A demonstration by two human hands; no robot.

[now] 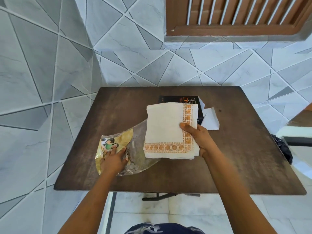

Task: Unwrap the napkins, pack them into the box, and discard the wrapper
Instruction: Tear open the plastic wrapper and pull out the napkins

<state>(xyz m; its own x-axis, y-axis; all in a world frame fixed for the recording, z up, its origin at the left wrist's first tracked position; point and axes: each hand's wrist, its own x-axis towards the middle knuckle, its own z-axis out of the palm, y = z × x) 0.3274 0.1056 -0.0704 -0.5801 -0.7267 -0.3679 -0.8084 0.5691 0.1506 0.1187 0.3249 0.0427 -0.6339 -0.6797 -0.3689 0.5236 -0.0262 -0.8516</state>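
A stack of white napkins (165, 130) with an orange patterned border is held above the brown table (236, 149), gripped at its right edge by my right hand (197, 137). To its left lies the plastic wrapper (135, 141), clear with a gold printed end, flat on the table. My left hand (114, 159) presses down on the wrapper's printed end with fingers spread. Behind the napkins stands a black box (179, 99) with orange lettering, partly hidden by the stack; its white flap (210, 119) lies open to the right.
The table stands against a grey and white tiled wall (152, 68). A wooden slatted window (236, 14) is at the upper right. A black bag (282, 147) in a white bin sits beside the table's right edge. White tiled floor shows below.
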